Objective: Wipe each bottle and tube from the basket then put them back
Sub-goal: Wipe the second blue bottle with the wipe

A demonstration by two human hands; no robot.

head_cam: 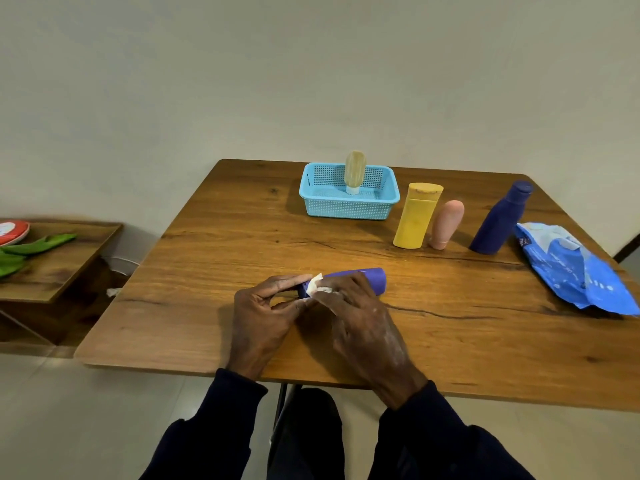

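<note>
A purple tube (369,278) lies sideways near the table's front, held between both hands. My left hand (263,317) pinches its left end. My right hand (360,323) presses a white wipe (317,285) against the tube and covers its middle. A light blue basket (349,195) stands at the back with a beige tube (355,171) upright inside. To the basket's right stand a yellow bottle (417,216), a pink tube (446,223) and a dark blue bottle (502,220).
A blue pack of wipes (575,268) lies open at the table's right edge. A lower wooden side table (62,258) at the left carries a green cloth (31,249) and a red-rimmed plate (12,232). My legs show under the wooden table (207,271).
</note>
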